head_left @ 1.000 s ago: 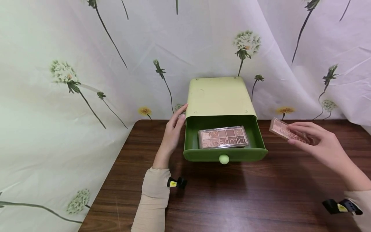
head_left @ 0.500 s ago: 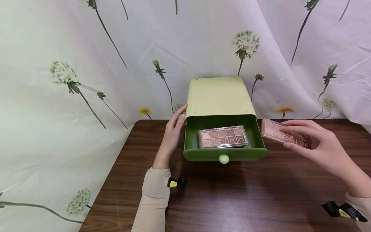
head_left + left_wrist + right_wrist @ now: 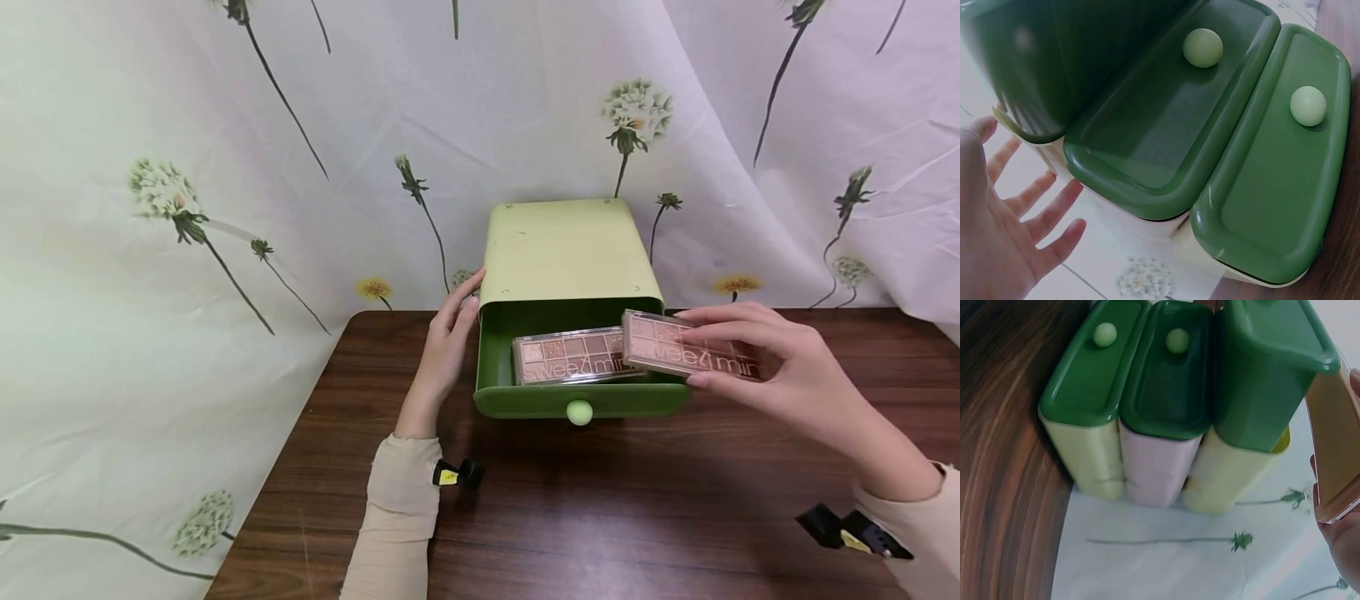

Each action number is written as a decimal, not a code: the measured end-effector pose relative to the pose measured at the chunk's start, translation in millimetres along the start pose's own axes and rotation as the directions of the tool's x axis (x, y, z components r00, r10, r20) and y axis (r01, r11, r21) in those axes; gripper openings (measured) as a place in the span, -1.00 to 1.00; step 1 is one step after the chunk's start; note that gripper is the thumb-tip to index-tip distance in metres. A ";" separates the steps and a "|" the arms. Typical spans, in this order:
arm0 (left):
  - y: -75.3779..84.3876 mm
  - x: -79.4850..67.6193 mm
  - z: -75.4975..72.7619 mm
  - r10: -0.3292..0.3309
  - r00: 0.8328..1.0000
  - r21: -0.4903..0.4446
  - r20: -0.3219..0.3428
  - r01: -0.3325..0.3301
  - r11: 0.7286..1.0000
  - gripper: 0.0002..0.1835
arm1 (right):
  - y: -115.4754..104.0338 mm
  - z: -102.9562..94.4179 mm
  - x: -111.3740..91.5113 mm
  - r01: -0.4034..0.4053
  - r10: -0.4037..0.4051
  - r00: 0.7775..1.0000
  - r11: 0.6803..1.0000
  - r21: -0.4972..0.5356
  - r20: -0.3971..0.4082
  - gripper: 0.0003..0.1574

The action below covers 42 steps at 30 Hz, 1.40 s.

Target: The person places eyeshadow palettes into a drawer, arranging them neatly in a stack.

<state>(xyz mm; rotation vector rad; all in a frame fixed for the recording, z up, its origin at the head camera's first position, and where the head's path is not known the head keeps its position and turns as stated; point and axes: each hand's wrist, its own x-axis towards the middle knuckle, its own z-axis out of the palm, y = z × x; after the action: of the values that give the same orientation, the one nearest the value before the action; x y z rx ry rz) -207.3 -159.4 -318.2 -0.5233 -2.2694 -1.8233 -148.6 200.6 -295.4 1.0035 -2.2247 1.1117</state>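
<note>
My right hand [image 3: 798,362] pinches an eyeshadow palette [image 3: 652,346] with a clear lid between thumb and fingers. In the head view its left end overlaps the right side of the open green drawer [image 3: 525,402]. Another eyeshadow palette [image 3: 562,356] lies inside that drawer, its right end partly hidden. My left hand [image 3: 448,333] is at the left side of the pale yellow cabinet [image 3: 566,250], fingers extended and fingertips right at its wall. The right wrist view shows the held palette's underside [image 3: 1332,431] beside the pulled-out drawer.
Below the open drawer, the left wrist view shows a middle drawer [image 3: 1154,137] and a bottom drawer [image 3: 1272,181], both closed, with round light green knobs. The stack stands on a dark wooden table [image 3: 570,517]. A white flower-printed cloth [image 3: 300,125] hangs behind.
My right hand has carried the eyeshadow palette leftward, from right of the cabinet to over the open drawer's right side. The left hand and the palette in the drawer stay put.
</note>
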 end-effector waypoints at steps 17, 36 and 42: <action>-1.6 -1.4 -0.7 -0.004 1.000 -0.013 0.001 0.004 1.000 -0.52 | -11.1 30.0 34.9 -0.061 0.039 0.980 0.993 0.105 0.196 -0.41; -0.4 -0.2 1.4 -0.001 1.000 -0.005 0.009 0.001 1.000 -0.52 | -12.5 51.4 58.4 -0.191 0.154 0.923 0.979 0.071 0.353 -0.57; -0.9 0.3 0.2 0.002 1.000 -0.008 0.004 -0.002 1.000 -0.52 | -14.7 54.3 67.6 -0.166 0.129 0.905 0.984 0.057 0.406 -0.56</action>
<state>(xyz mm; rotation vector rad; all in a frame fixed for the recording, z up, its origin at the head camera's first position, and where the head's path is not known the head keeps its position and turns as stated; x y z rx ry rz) -207.9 -159.2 -319.0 -0.5307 -2.2642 -1.8328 -183.9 122.9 -274.5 1.2080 -2.6339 1.1631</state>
